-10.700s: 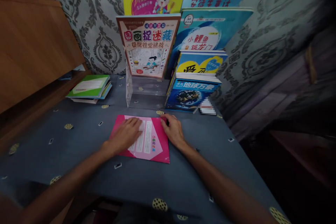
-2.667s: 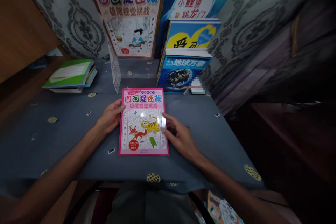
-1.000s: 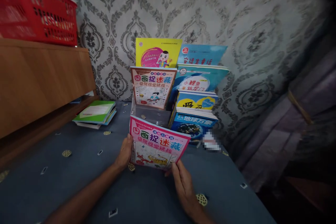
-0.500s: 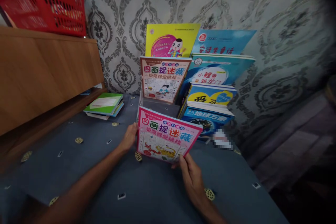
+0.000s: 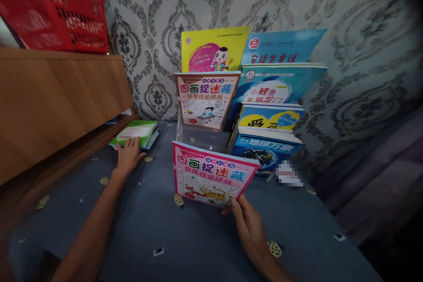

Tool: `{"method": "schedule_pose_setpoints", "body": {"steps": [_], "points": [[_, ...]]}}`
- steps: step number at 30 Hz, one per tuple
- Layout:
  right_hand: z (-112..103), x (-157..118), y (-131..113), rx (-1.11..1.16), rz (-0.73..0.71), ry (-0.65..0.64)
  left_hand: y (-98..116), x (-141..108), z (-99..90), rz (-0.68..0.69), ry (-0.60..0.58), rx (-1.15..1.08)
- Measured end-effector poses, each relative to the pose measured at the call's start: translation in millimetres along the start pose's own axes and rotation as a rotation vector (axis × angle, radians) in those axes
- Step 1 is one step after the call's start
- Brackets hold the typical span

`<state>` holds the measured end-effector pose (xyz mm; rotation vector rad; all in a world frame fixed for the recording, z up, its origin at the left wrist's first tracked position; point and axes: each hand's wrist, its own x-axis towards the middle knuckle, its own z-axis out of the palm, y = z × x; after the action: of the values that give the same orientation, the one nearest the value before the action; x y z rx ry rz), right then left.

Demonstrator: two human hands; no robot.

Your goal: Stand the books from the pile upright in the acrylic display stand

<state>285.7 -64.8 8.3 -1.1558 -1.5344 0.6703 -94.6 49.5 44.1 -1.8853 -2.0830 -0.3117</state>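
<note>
In the head view my right hand (image 5: 250, 224) grips the lower right corner of a pink picture book (image 5: 211, 176), thumb in front and fingers behind. This book stands upright, tilted back, at the front of a clear rack (image 5: 179, 128). My left hand (image 5: 128, 155) rests with outstretched fingers on the near edge of a small stack of books topped by a green book (image 5: 137, 131). Behind the pink book, a brown-bordered picture book (image 5: 208, 101) stands in the rack, with a yellow book (image 5: 213, 48) behind it.
Several blue and teal books (image 5: 277, 81) stand in a column on the right. A red basket (image 5: 66, 13) sits on a wooden cabinet (image 5: 62, 97) at the left. Patterned wallpaper (image 5: 158, 35) rises behind the dark patterned cloth (image 5: 185, 242).
My left hand has let go of the pink book's left side and moved left onto the green-topped stack. My right hand still holds the pink book. The view has shifted slightly.
</note>
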Motion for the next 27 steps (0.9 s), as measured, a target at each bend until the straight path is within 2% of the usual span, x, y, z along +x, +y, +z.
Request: {"method": "schedule_pose_setpoints", "body": {"steps": [8,14,19,23,25,27], "points": [[-1,1,-1,0.004,-0.009,-0.001,-39,31,-29.0,0.165,-0.131,0.083],[-1,2,-3,0.028,-0.015,-0.023,-58,38,-44.1,0.062,-0.084,0.039],[-1,2,-2,0.022,-0.002,-0.028,-53,32,-38.8,0.012,-0.089,0.042],[-2,1,0,0.021,0.007,-0.025,-46,28,-30.2,0.118,-0.112,-0.016],[-2,0,0,0.024,0.008,-0.018,-38,25,-31.8,0.149,-0.123,-0.065],[-1,0,1,0.031,0.012,-0.014,-22,18,-38.2,0.167,-0.122,-0.223]]}}
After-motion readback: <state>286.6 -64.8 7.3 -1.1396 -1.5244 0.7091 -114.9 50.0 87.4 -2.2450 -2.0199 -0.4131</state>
